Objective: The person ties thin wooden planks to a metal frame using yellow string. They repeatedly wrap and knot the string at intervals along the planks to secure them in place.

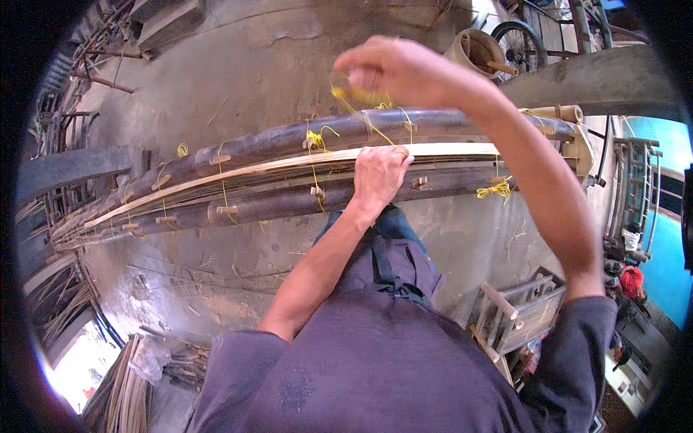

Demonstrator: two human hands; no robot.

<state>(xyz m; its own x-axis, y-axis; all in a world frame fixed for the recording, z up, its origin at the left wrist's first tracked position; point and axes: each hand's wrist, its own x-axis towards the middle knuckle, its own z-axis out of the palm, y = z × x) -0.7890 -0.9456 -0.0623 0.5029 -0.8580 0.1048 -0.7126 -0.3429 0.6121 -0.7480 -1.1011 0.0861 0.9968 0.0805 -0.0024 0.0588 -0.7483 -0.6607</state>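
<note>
Two long dark bamboo poles, a far pole (pixel 274 140) and a near pole (pixel 271 208), lie across in front of me. Between them runs a bundle of pale thin bamboo strips (pixel 455 149). My left hand (pixel 379 179) is closed over the strips, thumb to the right. Beyond the far pole my right hand (pixel 397 72) is raised and blurred by motion, its fingers bent around a yellow cord (pixel 361 119). The cord slants down to the strips beside my left hand. Knotted yellow cord (pixel 315 138) and small wooden pegs (pixel 227 210) sit along the poles.
A wooden stool or rack (pixel 521 310) stands at the lower right. A round container (pixel 476 52) and a wheel (pixel 518 43) are at the far right. Sticks and slats (pixel 123 382) lean at the lower left. Concrete floor (pixel 260 65) surrounds the poles.
</note>
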